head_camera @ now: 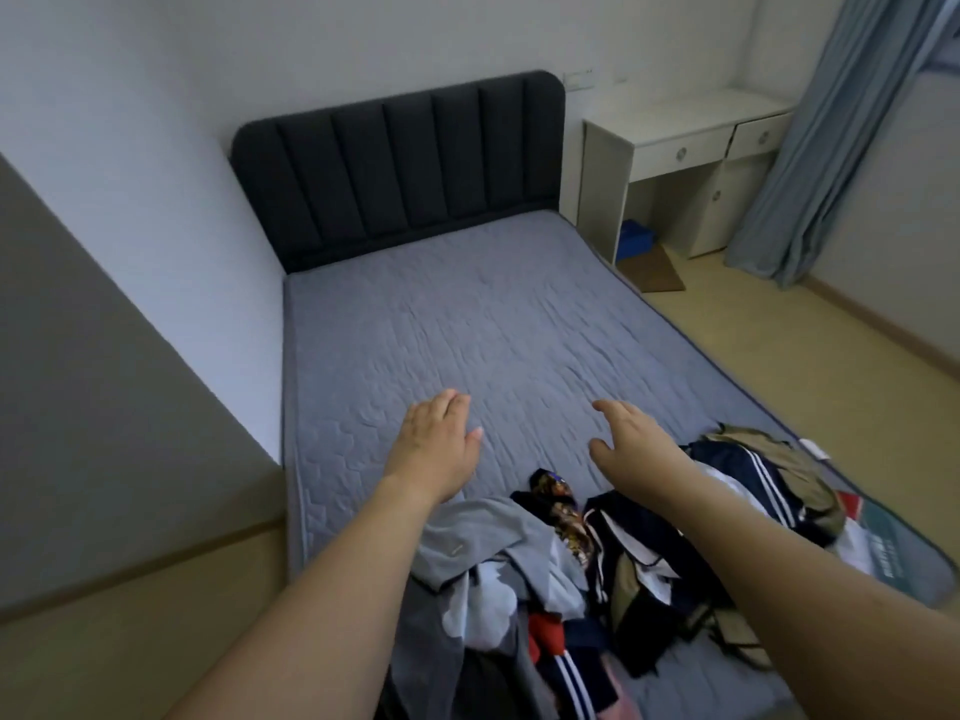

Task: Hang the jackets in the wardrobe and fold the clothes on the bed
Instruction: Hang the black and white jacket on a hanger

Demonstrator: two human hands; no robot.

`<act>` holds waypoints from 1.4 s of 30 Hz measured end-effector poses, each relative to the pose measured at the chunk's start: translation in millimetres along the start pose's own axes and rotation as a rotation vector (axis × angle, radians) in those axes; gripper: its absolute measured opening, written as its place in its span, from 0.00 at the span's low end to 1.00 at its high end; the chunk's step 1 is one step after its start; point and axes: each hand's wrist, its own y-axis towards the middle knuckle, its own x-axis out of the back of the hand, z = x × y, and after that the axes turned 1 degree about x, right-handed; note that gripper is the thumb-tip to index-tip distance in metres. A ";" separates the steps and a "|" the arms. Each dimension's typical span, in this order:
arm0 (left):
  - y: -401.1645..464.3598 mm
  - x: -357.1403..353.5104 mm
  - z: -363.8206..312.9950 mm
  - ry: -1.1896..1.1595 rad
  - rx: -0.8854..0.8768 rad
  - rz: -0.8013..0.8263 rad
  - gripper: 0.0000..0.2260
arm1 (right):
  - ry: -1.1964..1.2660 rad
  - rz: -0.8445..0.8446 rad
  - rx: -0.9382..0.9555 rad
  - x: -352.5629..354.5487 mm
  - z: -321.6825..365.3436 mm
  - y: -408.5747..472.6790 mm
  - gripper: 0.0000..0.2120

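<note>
A jumbled pile of clothes (pixel 597 563) lies across the near end of the bed (pixel 467 324), on its grey quilted cover. In the pile I see a grey garment (pixel 467 537), a dark navy piece with white stripes (pixel 748 470) and a khaki piece (pixel 779 449). My left hand (pixel 436 444) hovers over the bare cover just beyond the pile, fingers relaxed and holding nothing. My right hand (pixel 628 433) reaches forward over the pile, fingers spread, also holding nothing. No wardrobe is in view.
A dark padded headboard (pixel 400 158) stands at the far end against the wall. A white desk with drawers (pixel 691 153) and a blue curtain (pixel 810 137) are at the right. Wooden floor (pixel 779 335) runs along the bed's right side; a wall borders the left.
</note>
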 end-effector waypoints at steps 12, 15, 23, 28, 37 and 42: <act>155.8 -169.5 -259.5 -0.138 0.037 0.226 0.24 | -0.019 0.102 -0.225 63.6 -364.0 81.8 0.24; 201.8 -236.9 -327.1 -0.204 0.118 0.327 0.25 | -0.076 0.183 -0.266 62.6 -469.5 126.4 0.29; 201.9 -474.3 -451.9 -0.210 0.153 0.805 0.19 | -0.265 0.513 -0.072 -64.8 -646.4 186.9 0.34; 176.1 -578.6 -469.5 0.210 0.220 0.829 0.50 | -0.495 0.610 0.140 -153.5 -700.2 174.1 0.39; 191.9 -551.3 -450.1 -0.292 0.344 0.329 0.08 | -0.584 0.378 0.262 -175.4 -705.2 191.5 0.26; 209.8 -410.5 -420.9 -0.862 0.682 -0.114 0.09 | -0.279 0.349 0.242 -120.5 -626.1 202.7 0.14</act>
